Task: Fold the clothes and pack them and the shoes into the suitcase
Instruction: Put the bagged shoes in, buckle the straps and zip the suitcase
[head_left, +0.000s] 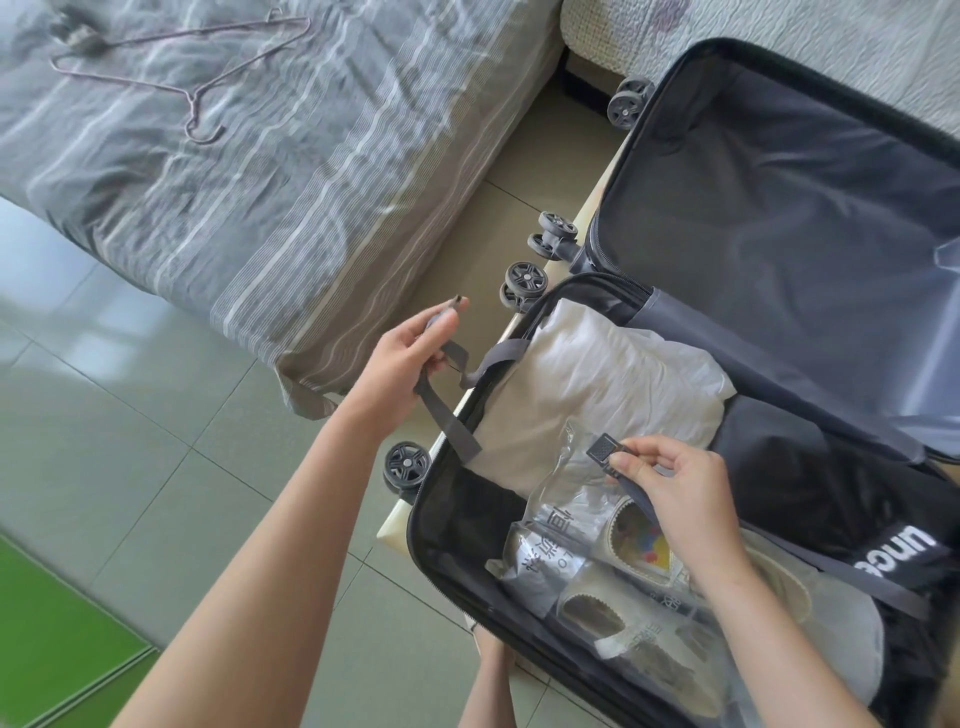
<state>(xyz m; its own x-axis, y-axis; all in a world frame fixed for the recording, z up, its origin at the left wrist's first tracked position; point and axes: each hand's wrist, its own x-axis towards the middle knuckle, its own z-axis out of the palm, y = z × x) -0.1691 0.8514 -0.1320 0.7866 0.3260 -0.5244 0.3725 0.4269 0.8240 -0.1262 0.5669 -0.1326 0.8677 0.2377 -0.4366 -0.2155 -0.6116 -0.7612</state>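
Pinching grey webbing straps: left hand beyond the open black suitcase's left rim, right hand gripping black plastic buckle over bagged shoes.

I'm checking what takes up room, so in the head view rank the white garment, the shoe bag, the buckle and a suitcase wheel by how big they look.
1. White garment and shoe bag: alike, unranked.
2. Wheel.
3. Buckle, though it looks close to the wheel.
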